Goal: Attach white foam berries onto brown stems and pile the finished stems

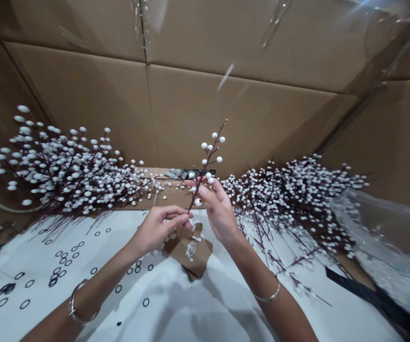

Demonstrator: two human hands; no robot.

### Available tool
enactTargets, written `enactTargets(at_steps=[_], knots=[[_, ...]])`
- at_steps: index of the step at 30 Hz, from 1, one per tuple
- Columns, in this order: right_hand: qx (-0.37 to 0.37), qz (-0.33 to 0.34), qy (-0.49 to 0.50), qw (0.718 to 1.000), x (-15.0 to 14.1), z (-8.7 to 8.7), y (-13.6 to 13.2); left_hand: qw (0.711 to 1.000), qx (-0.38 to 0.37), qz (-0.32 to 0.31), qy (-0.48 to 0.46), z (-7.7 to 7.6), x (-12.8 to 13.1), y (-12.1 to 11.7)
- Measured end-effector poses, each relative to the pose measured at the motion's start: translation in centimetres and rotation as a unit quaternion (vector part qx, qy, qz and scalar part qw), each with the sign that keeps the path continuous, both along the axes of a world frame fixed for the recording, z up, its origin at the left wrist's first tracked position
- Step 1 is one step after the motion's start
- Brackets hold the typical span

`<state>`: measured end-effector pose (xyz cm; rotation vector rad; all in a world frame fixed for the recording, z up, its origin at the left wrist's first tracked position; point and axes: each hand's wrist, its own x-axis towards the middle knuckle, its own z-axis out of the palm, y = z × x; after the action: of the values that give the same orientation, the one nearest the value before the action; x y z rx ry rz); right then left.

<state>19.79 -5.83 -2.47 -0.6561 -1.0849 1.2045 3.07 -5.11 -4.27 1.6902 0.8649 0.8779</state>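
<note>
Mid-air, a white-berried twig (208, 159) upright, left hand (157, 230) and right hand (217, 209) both closed in a pinch on its stem. Risk: berries shed under overtight fingers, or side sprigs snagged in nearby heaped sprays (62, 171).

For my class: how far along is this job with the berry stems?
Looks done: two heaps of berry stems at either side. In hand: one stem, held by the left hand and right hand. Left: black rings on the white sheet and a plastic bag.
</note>
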Motion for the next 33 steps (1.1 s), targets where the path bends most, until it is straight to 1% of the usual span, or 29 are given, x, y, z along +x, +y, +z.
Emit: enactTargets(at_steps=[4,6,7,8,9,10,11,13,15,18,20,22,24,26,28,30,31,33], knots=[[-0.001,-0.054,0.018,0.998,-0.1,-0.5,0.4,0.999,0.007,-0.027,0.021,0.0,0.1,0.1],[0.007,-0.073,0.021,0.997,0.1,-0.5,0.6,0.998,0.031,-0.036,0.036,-0.3,-0.6,1.3],[0.008,-0.079,0.021,0.997,0.2,-0.4,0.8,0.997,0.052,-0.028,0.048,-0.6,-1.2,2.1],[0.007,-0.085,0.020,0.996,0.3,-0.3,0.8,0.994,0.083,-0.006,0.071,-1.1,-1.9,3.2],[0.005,-0.090,0.020,0.996,0.4,-0.2,0.9,0.988,0.118,0.037,0.094,-1.7,-2.7,4.4],[0.002,-0.095,0.021,0.995,0.5,-0.1,1.0,0.975,0.151,0.074,0.144,-2.5,-3.5,5.5],[-0.001,-0.098,0.022,0.995,0.6,-0.1,1.0,0.952,0.191,0.102,0.215,-3.5,-4.2,6.6],[-0.002,-0.100,0.022,0.995,0.7,0.1,1.0,0.936,0.207,0.110,0.262,-5.4,-5.1,8.4],[0.000,-0.097,0.024,0.995,0.8,0.1,0.9,0.929,0.217,0.090,0.285,-7.4,-5.3,9.4],[0.005,-0.088,0.036,0.995,0.9,0.3,0.7,0.925,0.235,0.034,0.297,-9.7,-4.7,9.8],[0.005,-0.083,0.042,0.996,0.9,0.5,0.6,0.922,0.245,0.016,0.299,-10.7,-4.1,9.8],[0.002,-0.080,0.041,0.996,0.9,0.7,0.5,0.920,0.251,0.015,0.300,-11.3,-3.8,9.8],[0.001,-0.075,0.036,0.997,0.9,0.8,0.4,0.921,0.254,0.017,0.293,-11.1,-3.7,9.8],[0.002,-0.070,0.030,0.997,1.0,0.8,0.4,0.926,0.256,0.023,0.277,-10.2,-3.8,9.7],[-0.002,-0.064,0.023,0.998,1.0,0.6,0.4,0.930,0.258,0.036,0.259,-8.5,-4.0,9.3],[-0.015,-0.054,0.012,0.998,0.9,0.4,0.3,0.941,0.247,0.058,0.223,-6.4,-4.1,8.5],[-0.025,-0.048,0.006,0.999,0.8,0.3,0.2,0.951,0.235,0.068,0.187,-5.3,-4.1,8.0],[-0.044,-0.031,-0.009,0.999,0.5,0.2,0.1,0.976,0.188,0.086,0.061,-3.3,-3.8,6.8]])
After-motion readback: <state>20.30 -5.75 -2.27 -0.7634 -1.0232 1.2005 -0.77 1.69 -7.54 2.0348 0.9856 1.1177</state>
